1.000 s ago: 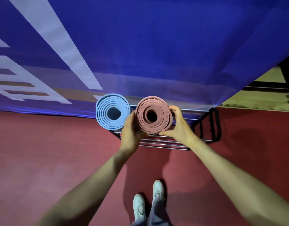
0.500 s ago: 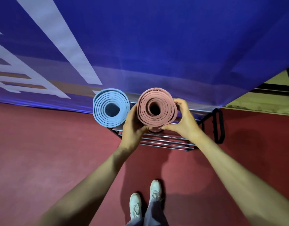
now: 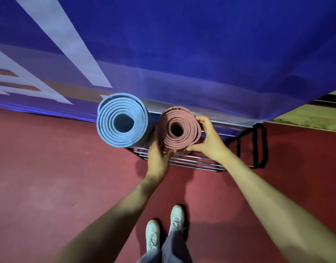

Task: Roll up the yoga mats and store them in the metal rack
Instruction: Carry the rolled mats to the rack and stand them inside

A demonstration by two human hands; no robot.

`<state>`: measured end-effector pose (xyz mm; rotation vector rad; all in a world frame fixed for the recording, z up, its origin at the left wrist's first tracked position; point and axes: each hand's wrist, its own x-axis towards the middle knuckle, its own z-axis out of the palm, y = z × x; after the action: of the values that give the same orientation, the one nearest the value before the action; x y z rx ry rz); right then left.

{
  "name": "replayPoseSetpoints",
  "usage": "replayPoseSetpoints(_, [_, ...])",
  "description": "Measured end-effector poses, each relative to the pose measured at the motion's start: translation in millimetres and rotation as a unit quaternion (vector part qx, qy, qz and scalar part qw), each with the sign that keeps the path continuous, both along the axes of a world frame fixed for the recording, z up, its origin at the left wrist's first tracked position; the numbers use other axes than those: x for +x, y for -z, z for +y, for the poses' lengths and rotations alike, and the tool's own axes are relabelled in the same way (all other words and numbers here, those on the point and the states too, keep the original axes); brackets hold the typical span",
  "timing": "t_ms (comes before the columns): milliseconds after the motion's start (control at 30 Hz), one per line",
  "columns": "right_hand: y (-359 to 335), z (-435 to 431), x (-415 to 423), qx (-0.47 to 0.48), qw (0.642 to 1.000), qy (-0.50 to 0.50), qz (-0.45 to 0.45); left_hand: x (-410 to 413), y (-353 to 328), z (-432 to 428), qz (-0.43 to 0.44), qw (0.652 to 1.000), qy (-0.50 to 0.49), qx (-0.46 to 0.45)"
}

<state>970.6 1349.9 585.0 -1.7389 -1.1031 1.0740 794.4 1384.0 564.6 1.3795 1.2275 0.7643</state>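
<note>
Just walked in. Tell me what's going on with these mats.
A person stands over the metal rack, holding the rolled pink mat on end with both hands: the left hand grips its left side, the right hand its right. The rolled blue mat already stands on end in the rack just to the left, with neither hand holding it.

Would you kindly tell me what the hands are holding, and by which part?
The rolled pink mat, near its top end: left hand on its left side, right hand on its right.
</note>
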Motion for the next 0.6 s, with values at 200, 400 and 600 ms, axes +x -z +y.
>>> replayPoseSetpoints(200, [57.1, 21.1, -4.7, -0.023, 0.999, -0.028, 0.000, 6.9, 55.0, -0.1, 0.023, 0.993, -0.110, -0.023])
replayPoseSetpoints(400, [87.3, 27.7, -7.9, -0.052, 0.998, 0.003, 0.021, 24.2, 67.0, -0.7, 0.001, 0.973, -0.208, -0.096])
replayPoseSetpoints(600, [81.3, 26.5, -4.1, -0.074, 0.997, -0.009, 0.005, 12.1, 64.6, -4.6, -0.018, 0.974, -0.176, -0.139])
